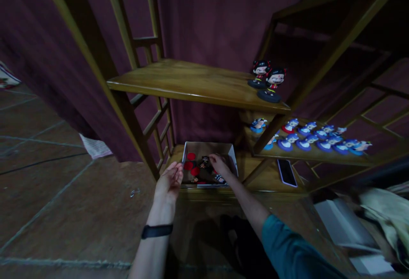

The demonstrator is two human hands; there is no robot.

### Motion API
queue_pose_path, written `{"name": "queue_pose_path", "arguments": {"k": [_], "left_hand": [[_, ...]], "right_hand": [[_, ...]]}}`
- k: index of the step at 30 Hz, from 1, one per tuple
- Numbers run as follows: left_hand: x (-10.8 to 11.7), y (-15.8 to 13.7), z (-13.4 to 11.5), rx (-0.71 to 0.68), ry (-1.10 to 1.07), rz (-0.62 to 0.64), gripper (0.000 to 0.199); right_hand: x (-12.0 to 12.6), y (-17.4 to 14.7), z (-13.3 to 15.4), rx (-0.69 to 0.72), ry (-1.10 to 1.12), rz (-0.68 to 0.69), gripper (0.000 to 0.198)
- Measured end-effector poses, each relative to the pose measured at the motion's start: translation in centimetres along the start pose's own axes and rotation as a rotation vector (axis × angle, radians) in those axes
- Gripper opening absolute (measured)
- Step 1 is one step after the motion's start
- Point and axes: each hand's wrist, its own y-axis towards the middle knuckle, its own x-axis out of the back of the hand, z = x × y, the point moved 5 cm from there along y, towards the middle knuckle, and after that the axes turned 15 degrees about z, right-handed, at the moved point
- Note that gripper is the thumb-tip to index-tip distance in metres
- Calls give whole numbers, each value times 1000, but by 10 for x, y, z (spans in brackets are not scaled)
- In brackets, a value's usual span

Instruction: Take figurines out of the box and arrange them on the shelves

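A white-edged cardboard box sits on the low shelf in front of me. It holds several small figurines and red round pieces. My right hand reaches into it, fingers closed on a small black-haired figurine. Just outside the box's left side is my left hand, palm turned up, with loosely curled fingers and nothing visible in them. Another figurine lies at the box's front right, near my right wrist.
Two black-haired figurines on dark bases stand on the wooden shelf above. Several blue-haired figurines occupy the right shelf. A phone lies right of the box. Wooden posts frame the left side. White boxes rest on the floor.
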Motion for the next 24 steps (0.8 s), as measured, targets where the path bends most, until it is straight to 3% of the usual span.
{"name": "queue_pose_path", "arguments": {"k": [7,16,20,24], "left_hand": [[-1,-4,-4,4,-40,64,22],[-1,0,-1,20,-69,37,22],[-2,2,2,29,-80,44,21],[-4,0,0,34,-93,48,21]], "right_hand": [[-19,26,12,-46,-109,47,23],[-18,21,8,-81,-109,84,31],[-18,18,18,-30,-87,135,32],[-23,22,48,125,-194,260,26]]}}
